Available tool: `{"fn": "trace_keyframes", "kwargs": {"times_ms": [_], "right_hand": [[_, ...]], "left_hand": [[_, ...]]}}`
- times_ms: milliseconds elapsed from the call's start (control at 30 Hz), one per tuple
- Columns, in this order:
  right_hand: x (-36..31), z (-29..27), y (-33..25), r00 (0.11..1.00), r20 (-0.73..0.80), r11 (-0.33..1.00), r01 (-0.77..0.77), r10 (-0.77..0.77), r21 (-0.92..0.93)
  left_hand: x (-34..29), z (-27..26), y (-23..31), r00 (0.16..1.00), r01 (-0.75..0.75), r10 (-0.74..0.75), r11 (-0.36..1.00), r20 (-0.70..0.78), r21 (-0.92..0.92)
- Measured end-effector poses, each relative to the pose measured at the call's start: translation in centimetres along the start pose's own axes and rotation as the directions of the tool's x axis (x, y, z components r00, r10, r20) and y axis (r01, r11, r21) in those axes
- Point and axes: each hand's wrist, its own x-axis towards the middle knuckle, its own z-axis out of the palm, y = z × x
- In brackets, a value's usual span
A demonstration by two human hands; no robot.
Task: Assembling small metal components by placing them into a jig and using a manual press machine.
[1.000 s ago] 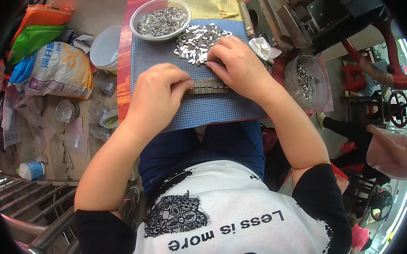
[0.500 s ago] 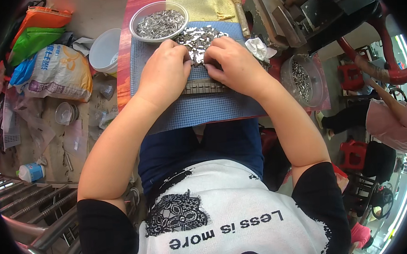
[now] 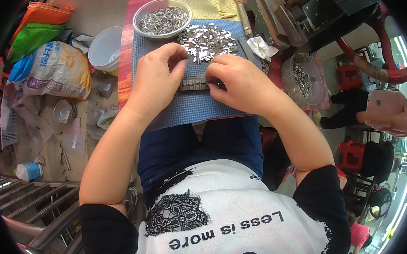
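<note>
A pile of small silvery metal pieces [image 3: 209,42] lies on a blue textured mat [image 3: 202,107]. In front of the pile is a slotted metal bar [image 3: 194,84]. My left hand [image 3: 157,76] hovers at the pile's left front, beside the bar's left end. Its thumb and fingertips are drawn close together, and anything between them is too small to make out. Over the right part of the bar, my right hand [image 3: 240,80] is curled, with thumb and fingers closing toward each other. It hides that end of the bar and whatever its fingertips hold.
A white bowl [image 3: 136,20] of similar metal pieces stands behind the pile. On the right are a crumpled white tissue [image 3: 261,48], a clear tub [image 3: 319,80] with more pieces, a brush [image 3: 240,6] and a dark machine [image 3: 294,16]. A white bucket [image 3: 101,49] stands left of the table.
Both hands have drawn back from the pile. My right hand has come down over the metal bar, my left hand has shifted slightly left, and more of the pile shows.
</note>
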Motion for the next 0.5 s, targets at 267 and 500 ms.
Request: {"fn": "trace_keyframes", "kwargs": {"times_ms": [267,500], "right_hand": [[2.1,1.5,1.7,0.951,-0.273,0.988,-0.157,0.148,-0.009],[2.3,2.2,2.3,0.979,-0.185,0.994,-0.099,0.089,-0.046]], "left_hand": [[-0.1,-0.3,0.0,0.999,0.012,-0.016,0.997,0.046,0.073],[-0.1,-0.3,-1.1,0.991,-0.113,0.084,0.942,0.102,0.317]]}}
